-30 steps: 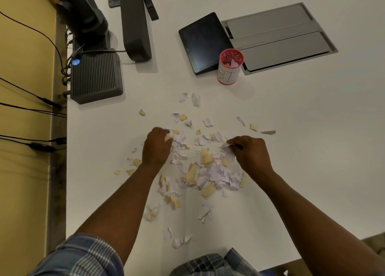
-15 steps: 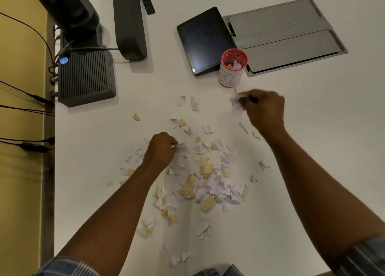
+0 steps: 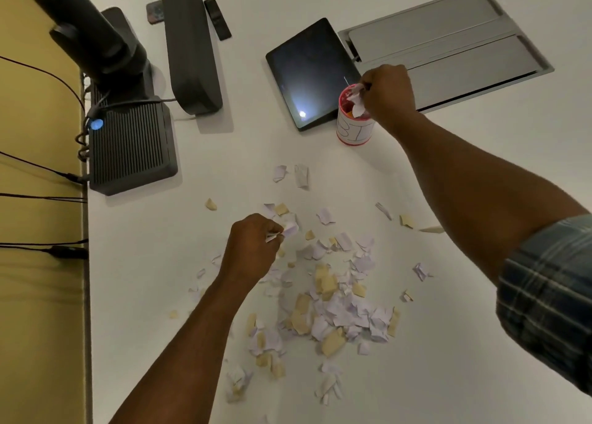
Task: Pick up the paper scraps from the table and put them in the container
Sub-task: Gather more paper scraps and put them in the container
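1. Along the left edge of the tabletop [image 3: 480, 375] there's a ribbed black box [image 3: 131, 146] with a blue light and cables plugged in, a dark stand [image 3: 96, 39] behind it and a long dark bar [image 3: 190, 44] just beside. That side is pretty crowded.
2. The left hand [image 3: 251, 250] sits at the left-far side of the paper scraps [image 3: 330, 298], fingers pinched on a small white piece. Compared with half a second ago it's barely shifted.
3. The scraps, white and tan, are spread over the middle of the tabletop, thinning out toward the near edge. A few loners lie off toward the right.
4. The container [image 3: 354, 119], a red-rimmed cup with a white label, stands beyond the pile, touching the near corner of a dark tablet [image 3: 312, 71].
5. The right hand [image 3: 389, 92] is over the cup's mouth, fingers clamped on white scraps at the rim. Half a second ago it was short of the cup, nearer the pile.
6. A grey panel [image 3: 448, 39] sits behind that hand. The right and near-right tabletop is bare, so there's loads of room there.
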A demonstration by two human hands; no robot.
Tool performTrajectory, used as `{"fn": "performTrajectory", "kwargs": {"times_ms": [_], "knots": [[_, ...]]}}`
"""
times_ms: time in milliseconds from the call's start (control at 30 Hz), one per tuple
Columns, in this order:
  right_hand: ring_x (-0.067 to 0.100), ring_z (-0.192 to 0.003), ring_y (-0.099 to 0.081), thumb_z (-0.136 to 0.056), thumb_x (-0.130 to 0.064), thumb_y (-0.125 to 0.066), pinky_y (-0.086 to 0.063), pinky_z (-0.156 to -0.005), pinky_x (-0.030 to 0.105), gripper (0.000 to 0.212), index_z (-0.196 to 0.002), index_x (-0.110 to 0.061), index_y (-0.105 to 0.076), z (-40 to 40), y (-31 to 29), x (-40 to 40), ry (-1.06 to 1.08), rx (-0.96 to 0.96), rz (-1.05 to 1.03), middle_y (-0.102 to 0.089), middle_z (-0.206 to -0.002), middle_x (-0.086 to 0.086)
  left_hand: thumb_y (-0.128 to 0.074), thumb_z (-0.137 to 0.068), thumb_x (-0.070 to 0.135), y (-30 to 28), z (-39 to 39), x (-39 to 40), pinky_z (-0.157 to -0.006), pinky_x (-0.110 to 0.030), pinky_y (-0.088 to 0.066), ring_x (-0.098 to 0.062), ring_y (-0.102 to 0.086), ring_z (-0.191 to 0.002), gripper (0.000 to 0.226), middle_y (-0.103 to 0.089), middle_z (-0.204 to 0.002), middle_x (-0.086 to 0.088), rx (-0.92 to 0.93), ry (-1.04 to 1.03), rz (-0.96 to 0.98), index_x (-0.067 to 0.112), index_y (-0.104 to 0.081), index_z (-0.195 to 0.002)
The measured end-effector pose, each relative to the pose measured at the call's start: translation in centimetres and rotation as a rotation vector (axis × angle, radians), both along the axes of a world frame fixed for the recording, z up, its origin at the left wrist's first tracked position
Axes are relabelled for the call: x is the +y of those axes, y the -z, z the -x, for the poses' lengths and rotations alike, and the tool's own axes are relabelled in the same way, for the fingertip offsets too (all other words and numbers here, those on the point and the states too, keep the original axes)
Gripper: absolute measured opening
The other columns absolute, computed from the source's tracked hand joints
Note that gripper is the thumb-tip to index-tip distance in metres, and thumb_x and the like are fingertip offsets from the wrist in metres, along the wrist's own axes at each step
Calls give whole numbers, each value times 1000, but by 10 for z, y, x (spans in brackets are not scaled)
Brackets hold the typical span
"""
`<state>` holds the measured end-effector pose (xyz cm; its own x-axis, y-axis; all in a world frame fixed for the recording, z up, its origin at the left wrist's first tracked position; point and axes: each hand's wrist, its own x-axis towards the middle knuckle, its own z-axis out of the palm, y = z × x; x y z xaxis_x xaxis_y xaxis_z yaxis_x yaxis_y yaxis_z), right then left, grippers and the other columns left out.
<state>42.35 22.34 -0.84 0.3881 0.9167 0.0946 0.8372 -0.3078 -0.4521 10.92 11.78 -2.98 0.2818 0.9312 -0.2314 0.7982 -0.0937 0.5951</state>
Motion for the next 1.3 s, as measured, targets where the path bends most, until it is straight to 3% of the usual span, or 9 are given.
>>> {"fn": "performTrajectory", "kwargs": {"times_ms": [100, 233, 333, 533, 600, 733, 867, 1000, 1300], "knots": [[33, -92, -64, -86, -25, -67, -49, -85, 34, 34, -106, 3, -63, 2, 3, 7, -62, -107, 263, -66, -98, 19, -73, -80, 23, -1, -3, 1, -61, 1, -35, -7, -61, -75, 18, -72, -94, -5, 17, 12, 6, 10, -72, -92], [32, -91, -64, -84, -30, -69, -50, -83, 35, 40, -109, 0, -60, 4, -1, 6, -92, -164, 310, -66, -98, 18, -75, -80, 21, -7, -14, 9, -72, -9, -44, -18, -68, -90, 15, -71, -103, -6, 17, 56, -31, 10, -73, -90], [34, -97, -64, -80, -19, -74, -50, -83, 35, 42, -114, 0, -58, 5, -3, -6, -24, -178, 239, -66, -107, 19, -76, -78, 24, -15, -29, 21, -60, -6, -43, -13, -66, -71, 10, -70, -84, -2, -55, 61, -57, 15, -73, -80], [28, -110, -54, -87, -18, -61, -46, -87, 34, 34, -120, -10, -58, 37, 13, -82, 118, 46, -123, -61, -119, 13, -74, -79, 26, -33, -80, 63, -71, -18, -50, -14, -64, -75, 21, -68, -84, -2, -149, 100, -144, 8, -74, -89], [28, -112, -52, -89, -19, -57, -42, -90, 33, 30, -118, -11, -59, 52, 24, -115, 76, 96, -135, -61, -120, 11, -73, -80, 33, -40, -102, 78, -64, -8, -43, -10, -60, -69, 25, -68, -78, -1, -175, 94, -178, 9, -74, -86], [25, -110, -53, -90, -24, -57, -43, -86, 31, 26, -115, -16, -61, 84, 46, -170, -31, 180, -48, -62, -117, 6, -72, -81, 28, -44, -148, 106, -61, -14, -47, -12, -60, -66, 18, -69, -76, -4, -200, 83, -245, 10, -72, -82], [20, -120, -48, -90, -45, -54, -47, -90, 34, 40, -124, -22, -55, 109, 63, -204, -169, 211, 156, -56, -129, 1, -70, -84, 22, -41, -190, 131, -56, 0, -33, -6, -56, -69, 11, -62, -76, 4, -120, 179, -347, 11, -70, -87], [21, -134, -34, -83, -58, -58, -41, -101, 36, 66, -138, -27, -41, 117, 73, -223, -284, 258, 286, -40, -147, 1, -67, -86, 22, -35, -222, 153, -67, -11, -42, -16, -66, -84, 16, -69, -90, -4, 43, 285, -420, 10, -69, -96], [29, -133, -33, -79, -46, -70, -42, -98, 41, 77, -142, -26, -32, 130, 82, -234, -474, 29, 387, -31, -150, 8, -59, -90, 29, -9, -250, 157, -75, -27, -45, -25, -62, -98, 29, -66, -106, -13, 274, 561, -406, 5, -64, -106]]}}
